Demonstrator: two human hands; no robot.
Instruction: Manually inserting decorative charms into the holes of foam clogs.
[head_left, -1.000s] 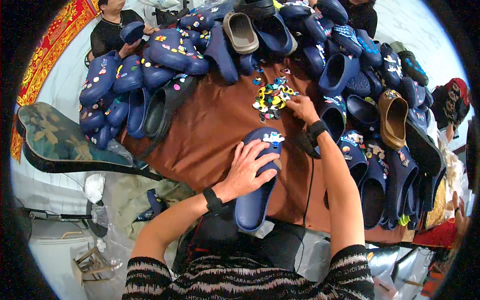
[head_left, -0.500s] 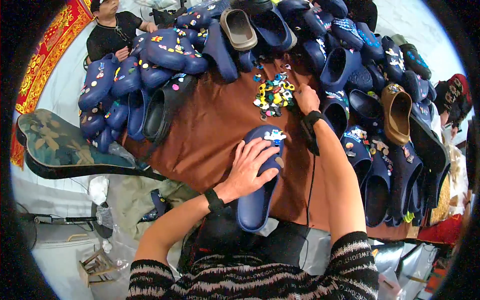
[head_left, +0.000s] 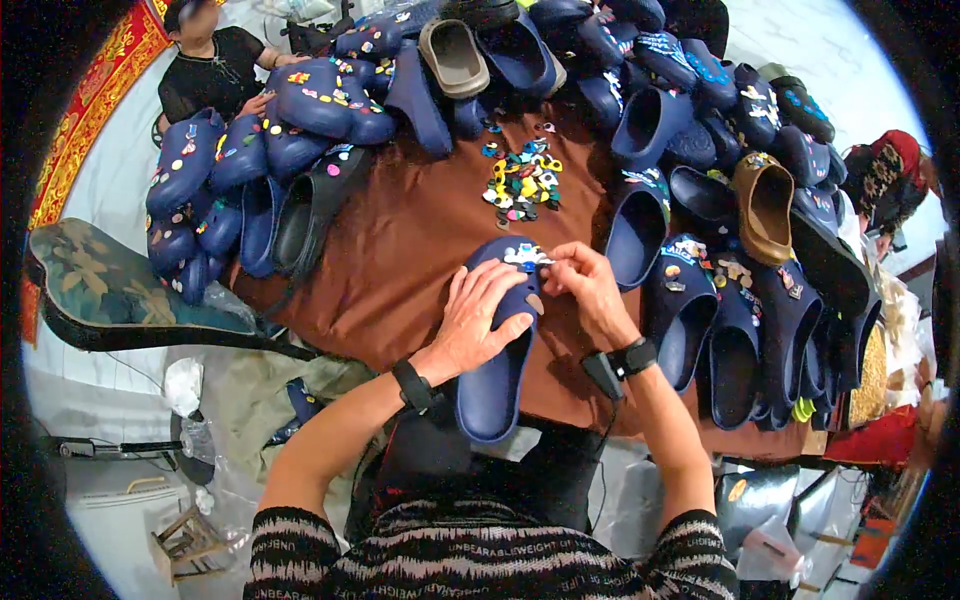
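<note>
A navy foam clog (head_left: 487, 405) lies toe away from me at the table's near edge, its heel jutting toward my lap. My left hand (head_left: 478, 318) grips it from the left, fingers across the upper and thumb near the foot opening. On the toe sits a white and blue charm (head_left: 522, 256), and a small tan piece (head_left: 534, 303) shows lower down on its right side. Fingertips of my right hand (head_left: 588, 290) are pinched together at the toe's right edge, beside the charm. Whatever they hold is too small to make out. Beyond the toe lies a pile of loose colourful charms (head_left: 525, 182).
Heaped clogs (head_left: 325, 100), mostly navy and decorated, ring the brown tablecloth (head_left: 400, 240) on the left, far and right sides. A brown clog (head_left: 765, 210) stands out at right. A patterned chair-like piece (head_left: 140, 280) is at left. One person (head_left: 215, 75) sits far left; another (head_left: 890, 180) is far right.
My right hand has come back from beside the charm pile to the clog's toe. My left hand keeps its grip on the clog. The whole view has shifted slightly.
</note>
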